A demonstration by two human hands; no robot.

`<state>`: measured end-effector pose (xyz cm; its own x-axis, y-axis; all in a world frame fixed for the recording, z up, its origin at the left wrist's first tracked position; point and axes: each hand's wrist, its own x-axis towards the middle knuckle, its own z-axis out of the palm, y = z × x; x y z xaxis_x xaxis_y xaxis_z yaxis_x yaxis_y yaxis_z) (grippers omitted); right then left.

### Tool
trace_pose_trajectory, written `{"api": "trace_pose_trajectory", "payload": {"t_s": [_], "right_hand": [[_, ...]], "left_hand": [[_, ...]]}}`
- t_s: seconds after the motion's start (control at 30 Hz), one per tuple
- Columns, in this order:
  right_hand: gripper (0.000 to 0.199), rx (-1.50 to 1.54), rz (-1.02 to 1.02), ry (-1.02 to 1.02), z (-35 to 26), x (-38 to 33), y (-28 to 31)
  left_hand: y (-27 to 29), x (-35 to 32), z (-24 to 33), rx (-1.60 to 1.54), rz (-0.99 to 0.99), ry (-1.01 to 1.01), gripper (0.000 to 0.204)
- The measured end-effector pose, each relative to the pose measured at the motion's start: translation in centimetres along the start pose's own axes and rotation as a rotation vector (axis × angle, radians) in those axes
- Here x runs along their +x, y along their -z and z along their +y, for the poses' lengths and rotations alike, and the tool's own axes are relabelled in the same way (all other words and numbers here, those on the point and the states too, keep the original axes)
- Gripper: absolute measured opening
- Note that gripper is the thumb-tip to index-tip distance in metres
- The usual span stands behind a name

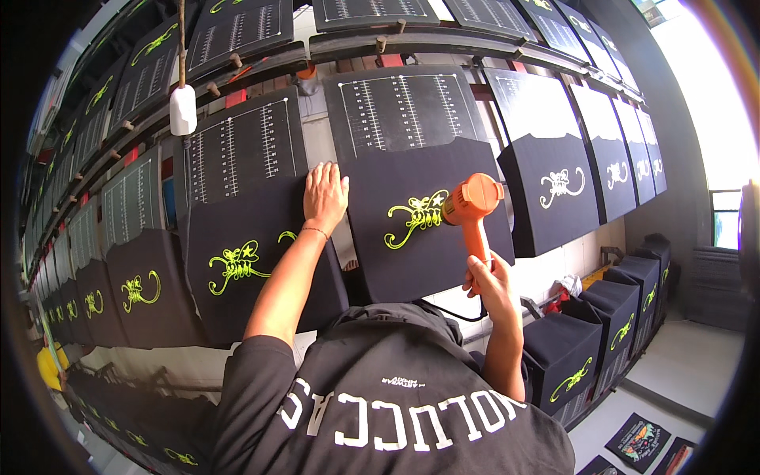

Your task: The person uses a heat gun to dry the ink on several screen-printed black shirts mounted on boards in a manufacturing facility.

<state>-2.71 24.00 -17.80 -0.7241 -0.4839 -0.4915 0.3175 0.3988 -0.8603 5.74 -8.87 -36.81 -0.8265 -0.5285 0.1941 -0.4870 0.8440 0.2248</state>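
My right hand (491,277) is wrapped around the handle of an orange hair dryer (477,198). Its nozzle points left, close over a neon yellow-green print (412,219) on black fabric (435,170). That fabric covers the lower part of a dark board (388,103) marked with white measuring scales. My left hand (323,194) lies flat with fingers stretched out, at the gap between this board and the one on its left. Beneath my left forearm is another black fabric piece (253,226) with a similar green print (237,265), partly covered by the arm.
Rows of similar boards with black fabric run to both sides, such as a board with a pale print (558,182) at the right. More covered boards (566,344) stand lower right. A white block (183,111) hangs on a cord at upper left. Dark rails (348,39) with pegs cross behind.
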Motion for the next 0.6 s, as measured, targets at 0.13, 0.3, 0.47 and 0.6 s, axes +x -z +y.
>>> {"api": "trace_pose_trajectory", "payload": {"t_s": [0.13, 0.3, 0.47, 0.6], "right_hand": [[0.024, 0.082, 0.045, -0.065, -0.3, -0.7, 0.7], [0.026, 0.041, 0.076, -0.014, 1.2, -1.1, 0.0], [0.031, 0.078, 0.006, -0.022, 0.9, -1.3, -0.6], [0.028, 0.086, -0.047, -0.074, 0.5, -1.6, -0.9]], "left_hand": [[-1.2, -2.9, 1.4, 0.001, 0.013, 0.057, 0.058], [0.4, -6.6, 3.4, -0.061, -0.026, -0.038, 0.060], [1.8, -10.6, 5.0, -0.101, -0.119, -0.062, 0.060], [2.9, -13.0, 5.2, -0.117, -0.172, -0.094, 0.061]]}}
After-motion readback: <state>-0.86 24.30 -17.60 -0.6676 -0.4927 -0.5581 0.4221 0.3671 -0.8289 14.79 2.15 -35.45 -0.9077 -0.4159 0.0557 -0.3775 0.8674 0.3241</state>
